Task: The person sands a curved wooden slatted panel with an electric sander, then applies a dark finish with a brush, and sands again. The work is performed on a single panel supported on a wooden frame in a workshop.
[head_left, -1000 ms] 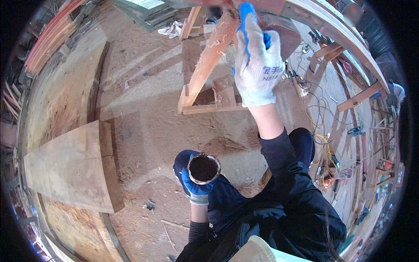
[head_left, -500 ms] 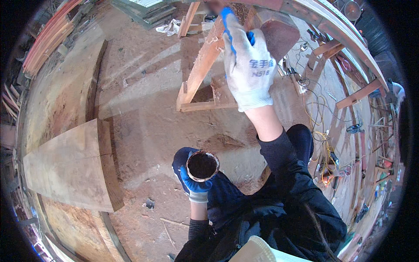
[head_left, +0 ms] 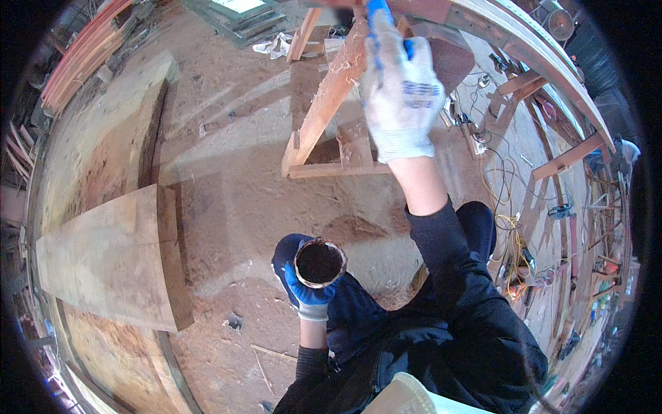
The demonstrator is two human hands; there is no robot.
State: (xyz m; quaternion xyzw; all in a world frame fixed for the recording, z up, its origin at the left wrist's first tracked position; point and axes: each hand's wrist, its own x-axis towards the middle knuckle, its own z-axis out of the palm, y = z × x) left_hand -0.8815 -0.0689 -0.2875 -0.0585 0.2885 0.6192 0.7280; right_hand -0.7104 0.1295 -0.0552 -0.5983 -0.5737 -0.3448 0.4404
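My left hand [head_left: 310, 293], in a white glove with a blue palm, is wrapped round a small round cup [head_left: 323, 284] above my left knee. Dark brown, nearly black stuff [head_left: 320, 263] lies inside the cup, and its rim is smeared. My right hand [head_left: 403, 93], gloved alike, reaches far forward over a sloping wooden leg [head_left: 331, 86] and up to the reddish-brown timber [head_left: 420, 8] at the top edge. Its forefinger points ahead and the other fingers curl under, out of sight. A dark reddish blur shows beside the fingertip; what the fingers hold I cannot make out.
Thick wooden slabs [head_left: 110, 255] lie on the left. Stacked reddish boards [head_left: 86, 58] stand at the far left. Yellow and black cables [head_left: 507, 228] with power tools spread over the floor at right. A crumpled white scrap [head_left: 274, 45] lies near the wooden frame.
My right hand has shifted slightly right and forward along the timber, blurring a little. My left hand keeps the cup in the same place.
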